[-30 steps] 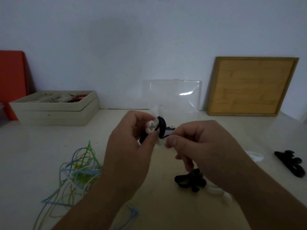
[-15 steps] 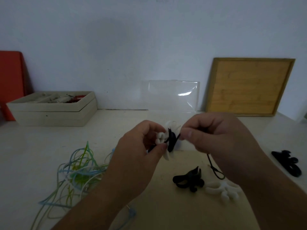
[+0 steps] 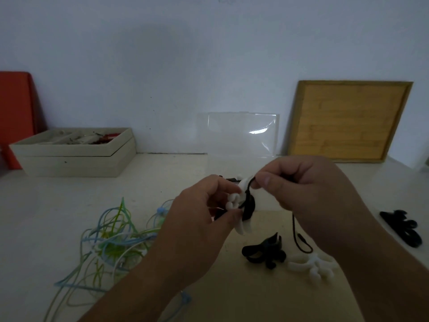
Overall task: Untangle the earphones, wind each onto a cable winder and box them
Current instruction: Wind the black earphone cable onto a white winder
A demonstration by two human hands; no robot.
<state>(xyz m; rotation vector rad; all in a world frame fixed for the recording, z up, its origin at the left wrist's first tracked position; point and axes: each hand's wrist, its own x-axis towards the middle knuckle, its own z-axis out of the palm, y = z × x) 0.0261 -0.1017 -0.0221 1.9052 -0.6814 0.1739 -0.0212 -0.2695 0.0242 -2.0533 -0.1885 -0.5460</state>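
My left hand point(image 3: 199, 219) grips a white cable winder point(image 3: 241, 205) that has black earphone cable wrapped around its middle. My right hand point(image 3: 308, 194) pinches the black cable point(image 3: 298, 238) just above the winder; a loose loop of it hangs down under that hand. A tangle of blue and green earphones point(image 3: 111, 238) lies on the table to the left. Spare winders rest on the table: a black one point(image 3: 263, 251), a white one point(image 3: 312, 266) and another black one point(image 3: 401, 227) at the right.
A beige open box point(image 3: 76, 152) with small items sits at the back left, next to a red panel point(image 3: 14, 117). A clear plastic lid point(image 3: 239, 133) and a wooden tray point(image 3: 348, 122) lean against the wall.
Both hands and the winder have shifted right and slightly up. My right hand has risen from beside the winder to above it, drawing the black cable over the winder; the loop now hangs below.
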